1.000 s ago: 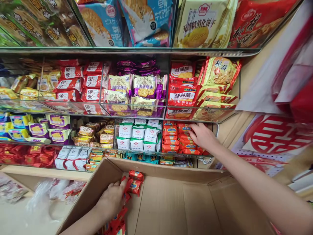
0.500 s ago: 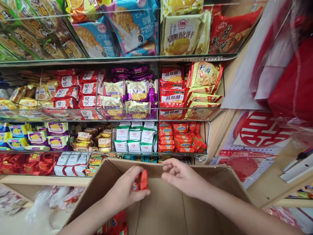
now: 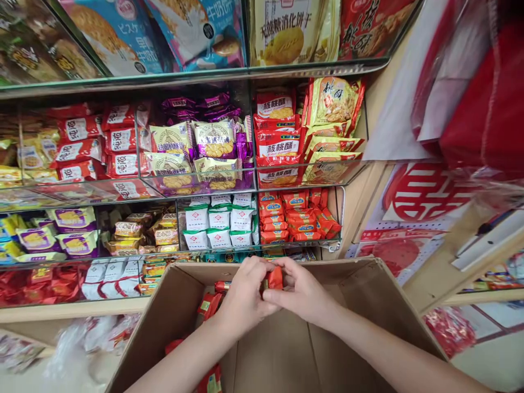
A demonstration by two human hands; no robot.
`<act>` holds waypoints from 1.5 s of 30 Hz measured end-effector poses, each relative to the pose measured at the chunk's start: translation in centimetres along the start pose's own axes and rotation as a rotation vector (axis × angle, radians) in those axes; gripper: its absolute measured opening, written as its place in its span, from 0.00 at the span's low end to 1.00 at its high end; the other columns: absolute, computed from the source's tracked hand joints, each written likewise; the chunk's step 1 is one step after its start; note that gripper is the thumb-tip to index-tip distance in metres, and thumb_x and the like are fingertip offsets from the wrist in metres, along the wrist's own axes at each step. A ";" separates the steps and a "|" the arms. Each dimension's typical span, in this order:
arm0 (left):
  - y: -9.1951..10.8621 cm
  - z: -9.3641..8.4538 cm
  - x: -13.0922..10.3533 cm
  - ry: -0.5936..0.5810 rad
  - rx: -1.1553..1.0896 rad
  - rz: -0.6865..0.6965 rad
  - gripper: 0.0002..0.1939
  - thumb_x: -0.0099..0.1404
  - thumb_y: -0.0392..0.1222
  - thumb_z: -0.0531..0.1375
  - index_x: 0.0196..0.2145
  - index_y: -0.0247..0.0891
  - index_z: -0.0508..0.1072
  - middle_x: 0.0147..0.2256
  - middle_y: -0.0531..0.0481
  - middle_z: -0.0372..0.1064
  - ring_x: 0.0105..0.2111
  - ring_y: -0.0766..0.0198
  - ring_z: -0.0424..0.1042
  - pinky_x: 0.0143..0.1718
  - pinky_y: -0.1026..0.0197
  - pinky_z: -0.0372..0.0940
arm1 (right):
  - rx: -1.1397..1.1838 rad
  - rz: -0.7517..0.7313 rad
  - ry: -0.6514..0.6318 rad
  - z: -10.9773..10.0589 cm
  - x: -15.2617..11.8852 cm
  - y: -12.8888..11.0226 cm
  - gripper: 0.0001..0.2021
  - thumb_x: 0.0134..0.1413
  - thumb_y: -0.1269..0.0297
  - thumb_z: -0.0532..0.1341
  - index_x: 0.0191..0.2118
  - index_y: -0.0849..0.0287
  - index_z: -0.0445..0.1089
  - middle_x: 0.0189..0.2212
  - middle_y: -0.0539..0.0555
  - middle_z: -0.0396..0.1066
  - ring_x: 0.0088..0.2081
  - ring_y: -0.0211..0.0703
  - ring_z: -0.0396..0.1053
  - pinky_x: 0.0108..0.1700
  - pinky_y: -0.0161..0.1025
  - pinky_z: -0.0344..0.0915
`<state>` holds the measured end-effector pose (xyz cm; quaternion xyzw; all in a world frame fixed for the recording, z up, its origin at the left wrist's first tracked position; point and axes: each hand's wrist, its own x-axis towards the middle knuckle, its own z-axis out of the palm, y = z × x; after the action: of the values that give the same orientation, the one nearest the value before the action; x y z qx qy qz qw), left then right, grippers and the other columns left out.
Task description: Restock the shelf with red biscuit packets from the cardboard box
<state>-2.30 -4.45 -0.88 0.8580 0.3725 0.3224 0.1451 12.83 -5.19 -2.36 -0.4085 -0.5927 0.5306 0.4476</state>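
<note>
A small red-wrapped packet (image 3: 275, 278) is pinched between my two hands, over the far side of an open cardboard box (image 3: 347, 267). My left hand (image 3: 249, 289) curls round its left end, back of the hand toward me, hiding part of it. From the right, my right hand (image 3: 301, 289) closes on the same packet with thumb and fingers. Other red packets (image 3: 209, 304) lie inside the box at its left side, partly covered by my left forearm. Similar red packets (image 3: 303, 221) are stacked in a shelf compartment just beyond the box.
Glass-fronted shelves (image 3: 196, 188) full of wrapped biscuits rise behind the box. Red and white plastic-wrapped goods (image 3: 470, 125) hang at the right, above a wooden ledge (image 3: 446, 273). Clear plastic bags (image 3: 73, 349) lie at the lower left.
My hands have come together; the right hand, earlier apart and holding nothing, now grips the packet too. The view has shifted, showing more red packets in the box's left side.
</note>
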 end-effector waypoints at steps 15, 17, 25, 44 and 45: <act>1.2 -1.9 -0.2 0.076 -1.076 -0.600 0.19 0.56 0.51 0.60 0.42 0.36 0.70 0.39 0.46 0.71 0.38 0.62 0.70 0.42 0.58 0.65 | -0.331 -0.594 0.079 -2.0 -1.5 -0.9 0.11 0.52 0.74 0.55 0.40 0.53 0.64 0.45 0.55 0.68 0.47 0.44 0.66 0.48 0.46 0.63; 1.7 -2.0 -0.2 0.095 -1.178 -0.642 0.18 0.57 0.49 0.60 0.43 0.37 0.70 0.43 0.46 0.69 0.38 0.63 0.70 0.41 0.59 0.66 | -0.550 -0.810 0.023 -2.0 -1.8 -0.9 0.16 0.51 0.79 0.53 0.42 0.52 0.65 0.46 0.55 0.67 0.51 0.44 0.61 0.51 0.47 0.60; 2.3 -1.5 0.0 0.382 -0.998 -0.461 0.20 0.52 0.39 0.64 0.43 0.39 0.67 0.50 0.46 0.63 0.50 0.57 0.62 0.45 0.62 0.63 | -0.361 -0.531 0.081 -1.3 -2.4 -0.9 0.25 0.45 0.69 0.61 0.52 0.54 0.56 0.59 0.60 0.46 0.57 0.52 0.53 0.52 0.49 0.59; 1.8 0.1 -1.4 0.041 -1.007 -0.374 0.26 0.56 0.35 0.61 0.50 0.45 0.55 0.47 0.45 0.64 0.45 0.59 0.68 0.43 0.57 0.66 | -0.160 -0.165 0.111 -1.3 -1.9 -2.1 0.26 0.49 0.66 0.58 0.54 0.55 0.49 0.35 0.52 0.66 0.32 0.39 0.66 0.34 0.38 0.65; 1.6 0.2 -1.5 0.001 -0.935 -0.367 0.26 0.58 0.34 0.59 0.51 0.46 0.54 0.48 0.45 0.64 0.46 0.59 0.67 0.45 0.56 0.65 | -0.203 -0.170 0.093 -1.3 -1.9 -2.0 0.27 0.48 0.67 0.59 0.54 0.55 0.50 0.38 0.54 0.66 0.35 0.40 0.66 0.35 0.39 0.65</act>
<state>-2.03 -6.65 -0.88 0.6217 0.3329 0.4243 0.5680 14.60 -6.89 -0.51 -0.4242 -0.6543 0.4085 0.4744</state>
